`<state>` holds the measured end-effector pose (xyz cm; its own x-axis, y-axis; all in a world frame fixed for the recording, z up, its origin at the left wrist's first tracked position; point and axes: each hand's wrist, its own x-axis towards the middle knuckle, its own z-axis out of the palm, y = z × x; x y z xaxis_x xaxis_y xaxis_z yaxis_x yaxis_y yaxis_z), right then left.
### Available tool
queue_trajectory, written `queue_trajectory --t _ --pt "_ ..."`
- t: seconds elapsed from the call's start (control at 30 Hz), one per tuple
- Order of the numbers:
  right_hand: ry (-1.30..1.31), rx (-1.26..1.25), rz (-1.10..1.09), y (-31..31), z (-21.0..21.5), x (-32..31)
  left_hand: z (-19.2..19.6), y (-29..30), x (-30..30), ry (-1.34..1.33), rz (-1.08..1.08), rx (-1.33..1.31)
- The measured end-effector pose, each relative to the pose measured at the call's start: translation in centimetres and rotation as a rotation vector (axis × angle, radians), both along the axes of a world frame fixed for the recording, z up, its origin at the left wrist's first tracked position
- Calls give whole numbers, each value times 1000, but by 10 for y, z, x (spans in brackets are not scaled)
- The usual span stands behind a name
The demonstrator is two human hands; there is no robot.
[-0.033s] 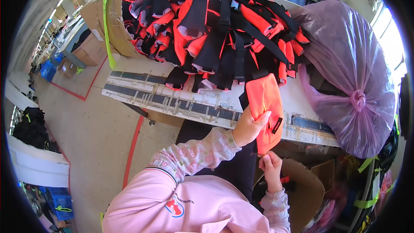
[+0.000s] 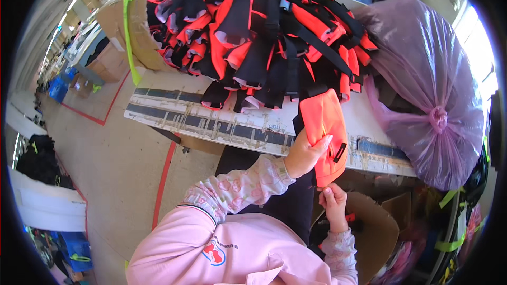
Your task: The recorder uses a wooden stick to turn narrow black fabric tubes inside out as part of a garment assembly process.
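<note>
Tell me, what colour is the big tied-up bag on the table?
The tied plastic bag is see-through purple, knotted at the front. The head view shows it best, on the right.

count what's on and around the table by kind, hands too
hands: 2, left and right, both on the orange pouch
orange pouch in hand: 1
heap of orange and black pieces: 1, pieces too tangled to count
purple bag: 1
open carton under the table: 1
table: 1
total: 7
</note>
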<state>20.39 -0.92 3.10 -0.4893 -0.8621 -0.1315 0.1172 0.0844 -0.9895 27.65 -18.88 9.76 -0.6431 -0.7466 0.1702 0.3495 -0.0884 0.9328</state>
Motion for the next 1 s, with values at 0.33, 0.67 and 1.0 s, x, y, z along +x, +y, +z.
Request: queue_trajectory --t 0.33,0.67,1.0 --pt "481 251 -965 252 -26 -144 30 26 -36 315 -221 310" --pt "672 425 -758 207 16 -143 -48 83 -26 -473 -1369 -466" --pt "1484 497 -539 -22 -7 -239 -33 -81 -15 -337 -173 48"
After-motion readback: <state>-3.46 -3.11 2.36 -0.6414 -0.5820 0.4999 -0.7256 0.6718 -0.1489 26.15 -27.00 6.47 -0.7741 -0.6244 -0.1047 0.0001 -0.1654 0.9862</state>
